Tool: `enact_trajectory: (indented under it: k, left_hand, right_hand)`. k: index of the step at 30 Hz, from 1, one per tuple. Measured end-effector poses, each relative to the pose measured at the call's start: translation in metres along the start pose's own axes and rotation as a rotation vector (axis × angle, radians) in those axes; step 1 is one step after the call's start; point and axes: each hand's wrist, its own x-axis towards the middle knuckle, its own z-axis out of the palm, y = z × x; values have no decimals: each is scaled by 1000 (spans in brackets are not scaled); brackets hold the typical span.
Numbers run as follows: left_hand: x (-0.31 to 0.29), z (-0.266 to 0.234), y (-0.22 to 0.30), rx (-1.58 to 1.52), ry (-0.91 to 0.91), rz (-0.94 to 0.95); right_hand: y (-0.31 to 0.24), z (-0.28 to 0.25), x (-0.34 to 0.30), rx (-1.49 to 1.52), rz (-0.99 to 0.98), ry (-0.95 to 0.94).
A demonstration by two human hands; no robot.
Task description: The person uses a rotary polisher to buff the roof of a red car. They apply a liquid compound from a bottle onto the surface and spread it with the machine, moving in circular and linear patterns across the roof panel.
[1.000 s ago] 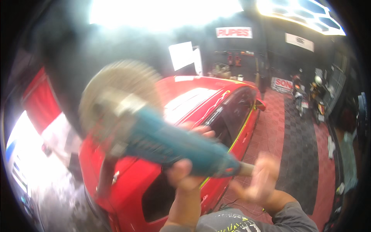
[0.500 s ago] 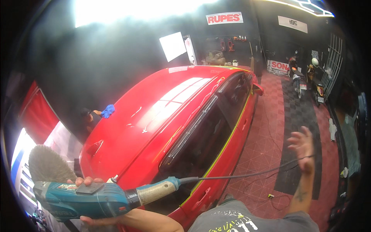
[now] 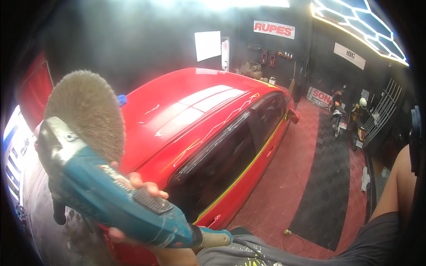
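Wrapping only the left hand round the polisher — right hand unseen — risks tipping it into the car beyond that grip.

And it was teal-blue on the polisher body, w/ silvery metal on its head and dirty cream on the rear sleeve! Grey-brown, the fluffy pad was! Bright red for the car, w/ white glare on the roof, dk. windows and a yel.-grn. strip! Floor went dull red, faint grid, vs. a blk. chequered band. Lt. fixture glowed white in hexagons; wall sign was white w/ red lettering; shirt was grey w/ yel. & white print.
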Motion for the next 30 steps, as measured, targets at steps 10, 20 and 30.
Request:
enact_trajectory:
  k: [10, 20, 30]
  left_hand:
    - [13, -33, -66, 301, 380, 13]
    - [73, -139, -179, 306, 505, -224]
    - [161, -200, -298, 134, 499, -430]
  right_hand:
    - [-275, 254, -135, 1165, 21, -1201]
    - [-329, 305, -287, 1285, 902, -1824]
    - [-296, 416, -265, 819, 1387, -1833]
